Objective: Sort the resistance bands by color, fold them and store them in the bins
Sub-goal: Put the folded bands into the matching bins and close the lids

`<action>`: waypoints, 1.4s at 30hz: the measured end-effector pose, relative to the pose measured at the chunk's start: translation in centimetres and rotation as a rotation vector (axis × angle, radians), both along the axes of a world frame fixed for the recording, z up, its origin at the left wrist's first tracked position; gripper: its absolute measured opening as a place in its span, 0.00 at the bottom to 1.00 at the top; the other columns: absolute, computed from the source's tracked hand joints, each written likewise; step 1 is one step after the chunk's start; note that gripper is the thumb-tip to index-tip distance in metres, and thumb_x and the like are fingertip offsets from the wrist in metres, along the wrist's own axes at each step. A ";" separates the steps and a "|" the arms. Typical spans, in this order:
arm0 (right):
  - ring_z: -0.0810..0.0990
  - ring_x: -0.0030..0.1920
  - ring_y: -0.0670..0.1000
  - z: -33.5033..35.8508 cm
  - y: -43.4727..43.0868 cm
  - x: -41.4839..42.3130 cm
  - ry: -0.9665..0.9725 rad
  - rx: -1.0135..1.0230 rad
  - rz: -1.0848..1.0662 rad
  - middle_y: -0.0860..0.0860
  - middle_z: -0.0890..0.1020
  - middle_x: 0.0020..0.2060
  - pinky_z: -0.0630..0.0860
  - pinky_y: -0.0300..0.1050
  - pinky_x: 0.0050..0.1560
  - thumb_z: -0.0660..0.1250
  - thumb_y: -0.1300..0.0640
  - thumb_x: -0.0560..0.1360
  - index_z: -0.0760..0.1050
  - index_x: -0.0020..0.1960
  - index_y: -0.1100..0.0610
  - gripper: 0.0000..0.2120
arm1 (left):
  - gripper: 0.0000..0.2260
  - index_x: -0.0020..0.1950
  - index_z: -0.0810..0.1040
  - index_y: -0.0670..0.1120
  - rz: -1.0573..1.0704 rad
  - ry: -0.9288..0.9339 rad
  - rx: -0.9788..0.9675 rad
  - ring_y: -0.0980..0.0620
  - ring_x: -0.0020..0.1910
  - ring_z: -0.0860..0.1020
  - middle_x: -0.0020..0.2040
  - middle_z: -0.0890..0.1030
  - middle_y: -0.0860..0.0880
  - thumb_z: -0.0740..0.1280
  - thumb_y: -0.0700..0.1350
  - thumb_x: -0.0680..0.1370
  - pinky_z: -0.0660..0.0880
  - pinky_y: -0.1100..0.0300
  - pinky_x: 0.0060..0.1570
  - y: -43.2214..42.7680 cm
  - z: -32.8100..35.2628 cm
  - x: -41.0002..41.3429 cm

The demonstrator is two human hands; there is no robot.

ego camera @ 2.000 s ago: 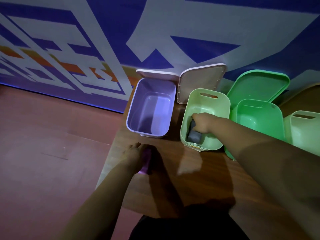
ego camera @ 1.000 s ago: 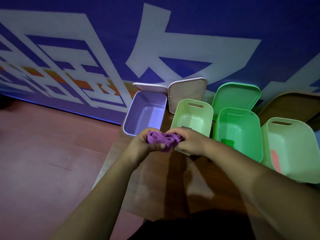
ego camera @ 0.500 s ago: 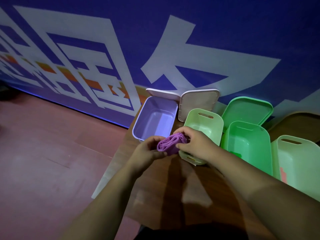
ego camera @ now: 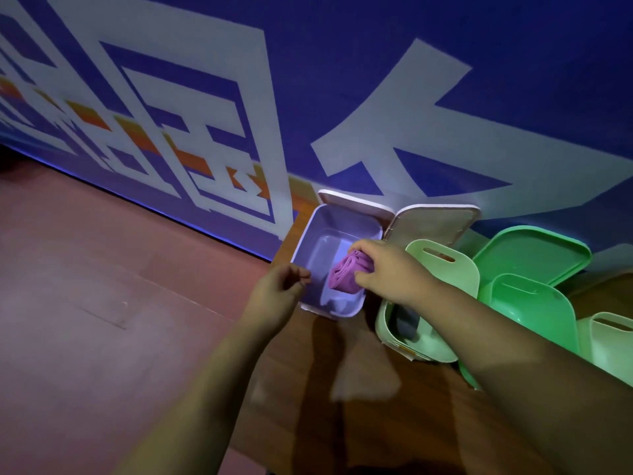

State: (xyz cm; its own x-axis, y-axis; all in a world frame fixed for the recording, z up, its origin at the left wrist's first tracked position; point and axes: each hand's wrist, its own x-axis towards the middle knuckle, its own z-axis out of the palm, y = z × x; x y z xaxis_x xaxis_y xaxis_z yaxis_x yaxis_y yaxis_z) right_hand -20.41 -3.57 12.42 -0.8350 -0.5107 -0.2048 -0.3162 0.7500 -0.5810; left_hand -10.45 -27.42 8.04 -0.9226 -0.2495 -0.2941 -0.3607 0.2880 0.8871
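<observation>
My right hand (ego camera: 388, 274) grips a folded purple resistance band (ego camera: 344, 275) and holds it inside the lilac bin (ego camera: 310, 231), near the bin's right wall. My left hand (ego camera: 279, 293) hovers at the bin's front left rim with fingers loosely curled and nothing in them. To the right stands a pale green bin (ego camera: 442, 269) with a dark grey band (ego camera: 406, 325) lying in it; my right forearm crosses over that bin.
A brighter green bin (ego camera: 534, 303) and another pale green bin (ego camera: 606, 341) stand further right. Open lids (ego camera: 435, 222) lean against the blue and white wall (ego camera: 342, 97). The bins sit on a wooden table (ego camera: 342, 389) whose left edge drops to a reddish floor (ego camera: 102, 303).
Both hands held the purple band over the table in front of the bins. Now my right hand alone has carried it into the lilac bin, and my left hand has let go.
</observation>
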 end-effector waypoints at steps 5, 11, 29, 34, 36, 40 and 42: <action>0.79 0.51 0.59 -3.1 -4.0 -2.4 -0.059 0.238 0.134 0.49 0.77 0.44 0.73 0.52 0.46 0.73 0.54 0.74 0.73 0.51 0.51 0.10 | 0.09 0.50 0.83 0.55 0.015 -0.018 -0.041 0.59 0.46 0.82 0.46 0.86 0.58 0.69 0.40 0.82 0.76 0.61 0.45 -2.4 -1.5 -2.6; 0.75 0.49 0.59 -5.7 -7.8 -4.7 -0.187 0.399 0.163 0.56 0.77 0.47 0.65 0.48 0.43 0.72 0.57 0.78 0.71 0.57 0.60 0.14 | 0.04 0.53 0.82 0.52 -0.057 -0.067 -0.040 0.55 0.44 0.83 0.45 0.86 0.54 0.70 0.43 0.80 0.79 0.59 0.45 -4.3 -2.7 -4.6; 0.79 0.63 0.63 -8.0 -8.3 -4.8 -0.108 0.395 0.039 0.58 0.79 0.64 0.79 0.57 0.59 0.66 0.55 0.81 0.77 0.68 0.59 0.16 | 0.03 0.51 0.80 0.51 -0.166 -0.125 -0.095 0.54 0.42 0.82 0.45 0.84 0.54 0.68 0.44 0.81 0.80 0.55 0.44 -5.2 -2.8 -7.7; 0.82 0.54 0.58 -3.6 -6.0 -4.6 0.134 0.126 -0.157 0.52 0.83 0.54 0.80 0.57 0.53 0.66 0.59 0.78 0.80 0.56 0.54 0.08 | 0.03 0.52 0.79 0.53 -0.192 -0.040 -0.167 0.56 0.45 0.81 0.46 0.83 0.55 0.67 0.45 0.82 0.77 0.57 0.44 -4.3 -0.2 -9.8; 0.80 0.49 0.56 -1.6 -5.1 -4.7 0.241 0.058 -0.213 0.50 0.82 0.49 0.80 0.57 0.49 0.66 0.60 0.78 0.79 0.52 0.53 0.05 | 0.05 0.54 0.77 0.52 -0.167 0.042 -0.190 0.59 0.46 0.80 0.49 0.81 0.56 0.68 0.42 0.81 0.75 0.57 0.44 -3.6 0.9 -11.4; 0.78 0.44 0.53 0.9 -3.8 -4.8 0.373 0.014 -0.308 0.47 0.77 0.53 0.80 0.54 0.45 0.67 0.59 0.78 0.77 0.54 0.51 0.06 | 0.20 0.71 0.74 0.50 -0.166 0.250 -0.328 0.48 0.57 0.79 0.66 0.74 0.49 0.70 0.40 0.79 0.80 0.47 0.57 -2.3 2.6 -14.9; 0.79 0.45 0.53 1.2 -3.1 -4.9 0.387 0.055 -0.355 0.49 0.73 0.58 0.81 0.54 0.46 0.69 0.58 0.79 0.76 0.59 0.51 0.10 | 0.27 0.78 0.69 0.52 -0.293 0.266 -0.439 0.46 0.65 0.77 0.74 0.70 0.47 0.70 0.40 0.81 0.78 0.48 0.63 -1.4 3.2 -16.3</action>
